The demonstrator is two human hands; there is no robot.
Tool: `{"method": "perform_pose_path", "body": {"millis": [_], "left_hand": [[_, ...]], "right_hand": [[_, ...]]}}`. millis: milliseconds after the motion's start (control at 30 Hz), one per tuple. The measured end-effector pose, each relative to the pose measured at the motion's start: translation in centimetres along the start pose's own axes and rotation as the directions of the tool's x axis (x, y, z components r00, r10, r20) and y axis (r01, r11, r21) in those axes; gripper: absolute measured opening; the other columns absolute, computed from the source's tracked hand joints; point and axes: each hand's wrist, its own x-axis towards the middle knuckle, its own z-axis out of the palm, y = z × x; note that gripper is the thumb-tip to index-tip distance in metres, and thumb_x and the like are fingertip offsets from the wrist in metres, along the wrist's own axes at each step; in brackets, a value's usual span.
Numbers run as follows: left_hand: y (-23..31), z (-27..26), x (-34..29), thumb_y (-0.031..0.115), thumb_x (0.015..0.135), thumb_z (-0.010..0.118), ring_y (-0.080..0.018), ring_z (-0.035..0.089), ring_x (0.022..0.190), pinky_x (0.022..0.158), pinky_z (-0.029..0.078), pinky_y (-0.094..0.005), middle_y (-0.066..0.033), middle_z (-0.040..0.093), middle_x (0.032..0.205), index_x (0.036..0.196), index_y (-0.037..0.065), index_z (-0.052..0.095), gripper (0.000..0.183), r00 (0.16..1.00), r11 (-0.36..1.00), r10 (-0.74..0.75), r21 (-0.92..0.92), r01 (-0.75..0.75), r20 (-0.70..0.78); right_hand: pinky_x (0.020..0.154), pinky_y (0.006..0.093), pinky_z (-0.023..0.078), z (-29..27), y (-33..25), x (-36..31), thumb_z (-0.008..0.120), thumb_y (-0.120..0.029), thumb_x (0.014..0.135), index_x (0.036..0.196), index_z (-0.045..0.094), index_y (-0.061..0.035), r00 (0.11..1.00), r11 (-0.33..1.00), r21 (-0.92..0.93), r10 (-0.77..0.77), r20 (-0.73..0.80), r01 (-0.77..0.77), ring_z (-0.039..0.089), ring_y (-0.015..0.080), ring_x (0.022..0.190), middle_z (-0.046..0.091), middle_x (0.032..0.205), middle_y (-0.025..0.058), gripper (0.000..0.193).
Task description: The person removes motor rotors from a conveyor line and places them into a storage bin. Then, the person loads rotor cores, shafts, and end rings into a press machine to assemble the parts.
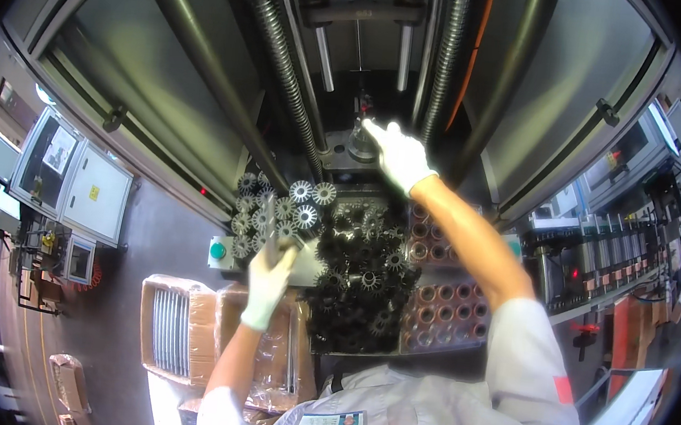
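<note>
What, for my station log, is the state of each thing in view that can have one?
Left hand: gloved, curled, apparently around a blurred grey bar
Right hand: gloved, outstretched at the metal fixture, contact unclear
Silver toothed parts: grouped closely
Dark toothed parts: heaped
Coppery rings: in rows
Cardboard boxes: open, plastic-covered, filled
Green button: pressed or not, cannot tell

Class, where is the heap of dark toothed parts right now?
In the head view, the heap of dark toothed parts lies just below centre, between the gloved left hand and the reddish rings on its right.
</note>
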Motion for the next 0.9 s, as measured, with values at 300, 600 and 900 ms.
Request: {"method": "perform_pose_path", "body": {"millis": [300, 600, 900], "left_hand": [[13.9, 14.5, 13.2, 0.021, 0.099, 0.065, -0.0002, 0.034, 0.045, 0.041, 0.027, -0.0205, 0.0099, 0.047, 0.064, 0.115, 0.002, 0.068, 0.025, 0.909, 0.923, 0.380, -0.129, -0.362, 0.169], [18.7, 20.1, 22.5, 0.029, 0.097, 0.067, -0.0034, 0.037, 0.041, 0.038, 0.029, -0.0222, 0.0095, 0.041, 0.056, 0.082, 0.012, 0.057, 0.025, 0.771, 0.743, 0.637, -0.257, -0.617, -0.008], [22.2, 17.9, 20.4, 0.038, 0.097, 0.068, -0.0123, 0.042, 0.049, 0.049, 0.039, -0.0324, 0.0012, 0.043, 0.058, 0.072, 0.006, 0.048, 0.045, 0.813, 0.828, 0.560, -0.070, -0.557, 0.157]], "right_hand": [[0.083, 0.0464, 0.054, -4.5, 1.0, -5.8, 0.055, -0.018, 0.098, 0.140, 0.056, -0.0191, 0.989, 0.926, 0.366, -0.042, -0.143, 0.092, 0.064, 0.0367, 0.092, 0.060, 0.104, 0.0147, 0.042], [0.078, 0.0434, 0.053, -13.1, 6.4, -28.3, 0.062, -0.014, 0.095, 0.129, 0.064, -0.0092, 0.964, 0.923, 0.309, 0.173, 0.200, -0.230, 0.065, 0.0373, 0.092, 0.064, 0.106, 0.0162, 0.034], [0.101, 0.0313, 0.050, -15.1, 10.2, -33.1, 0.063, -0.002, 0.096, 0.132, 0.061, 0.0037, 0.777, 0.526, 0.641, 0.603, 0.182, -0.559, 0.065, 0.0183, 0.115, 0.068, 0.126, 0.0129, 0.037]]}}
